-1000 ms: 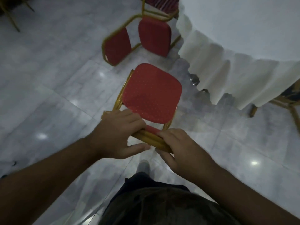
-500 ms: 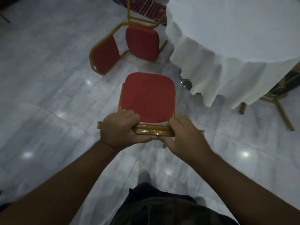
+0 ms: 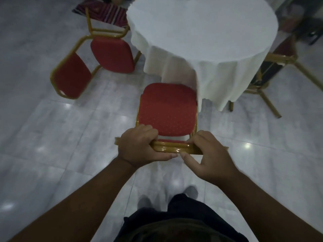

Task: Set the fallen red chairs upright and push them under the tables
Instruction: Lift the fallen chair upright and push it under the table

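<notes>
Right at the near side of the round table (image 3: 258,55), a person stands behind a red chair (image 3: 167,110) that is upright on its legs, seat facing the table. Both hands are on the gold top rail (image 3: 172,148) of its backrest. The left hand (image 3: 139,145) grips the left part of the rail, fingers curled over the top and thumb tucked underneath. The right hand (image 3: 211,154) holds the right part, fingers hooked over the rail and thumb stretched along below it, its tip close to the left thumb. The far edge of the seat meets the hanging hem of the white tablecloth (image 3: 209,41), and the cloth drapes over the seat's far right corner.

Off to the left of the table a second red chair (image 3: 111,53) lies on its side on the grey tiled floor (image 3: 52,137), gold legs pointing away toward a striped rug (image 3: 104,12). On the table's right side a third chair (image 3: 267,70) lies tipped, dark underside showing, gold legs reaching out to the right, partly hidden behind the cloth.

Below the arms the person's pale shoes (image 3: 190,191) show, blurred, on the tiles.
</notes>
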`<control>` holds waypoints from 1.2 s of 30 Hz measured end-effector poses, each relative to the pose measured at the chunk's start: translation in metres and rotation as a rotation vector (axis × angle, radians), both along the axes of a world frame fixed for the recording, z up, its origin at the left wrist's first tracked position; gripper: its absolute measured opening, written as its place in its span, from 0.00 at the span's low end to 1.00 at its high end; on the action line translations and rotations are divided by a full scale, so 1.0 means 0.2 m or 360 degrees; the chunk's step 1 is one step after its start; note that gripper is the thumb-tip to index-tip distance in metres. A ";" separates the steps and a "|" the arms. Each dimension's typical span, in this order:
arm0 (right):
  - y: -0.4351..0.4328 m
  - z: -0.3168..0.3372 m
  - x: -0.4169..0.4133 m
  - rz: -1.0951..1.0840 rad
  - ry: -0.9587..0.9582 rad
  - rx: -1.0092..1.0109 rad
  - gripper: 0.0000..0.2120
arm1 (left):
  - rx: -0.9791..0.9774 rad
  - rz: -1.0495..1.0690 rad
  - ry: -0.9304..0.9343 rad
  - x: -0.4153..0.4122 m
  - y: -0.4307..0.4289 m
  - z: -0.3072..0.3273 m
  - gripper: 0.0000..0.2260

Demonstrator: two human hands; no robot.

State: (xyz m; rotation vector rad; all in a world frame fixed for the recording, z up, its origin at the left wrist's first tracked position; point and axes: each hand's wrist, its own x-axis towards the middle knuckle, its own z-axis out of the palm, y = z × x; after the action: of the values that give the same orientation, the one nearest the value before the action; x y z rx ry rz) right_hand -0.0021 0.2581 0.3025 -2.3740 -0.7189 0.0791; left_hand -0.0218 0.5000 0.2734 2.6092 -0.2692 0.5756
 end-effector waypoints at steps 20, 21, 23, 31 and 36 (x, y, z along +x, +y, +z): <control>-0.23 -0.12 0.35 -0.0446 -0.0338 -0.0120 0.17 | 0.0002 -0.0022 0.0082 0.38 -0.34 0.01 0.16; -0.22 -0.12 0.37 -0.0455 -0.0342 -0.0128 0.17 | 0.0001 -0.0021 0.0063 0.40 -0.32 0.01 0.16; -0.20 -0.13 0.40 -0.0467 -0.0343 -0.0149 0.17 | 0.0005 -0.0008 0.0046 0.43 -0.31 -0.01 0.16; -0.12 -0.14 0.53 -0.0518 -0.0387 -0.0238 0.18 | 0.0008 0.0018 0.0058 0.58 -0.24 -0.02 0.18; -0.10 -0.16 0.61 -0.0552 -0.0403 -0.0260 0.18 | 0.0023 0.0049 0.0094 0.66 -0.22 -0.03 0.17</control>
State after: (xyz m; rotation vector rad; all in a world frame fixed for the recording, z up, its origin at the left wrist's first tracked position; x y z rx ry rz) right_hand 0.1195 0.2383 0.2714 -2.6605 -0.4154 -0.3270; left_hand 0.1098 0.4568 0.2670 2.6436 -0.2161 0.5081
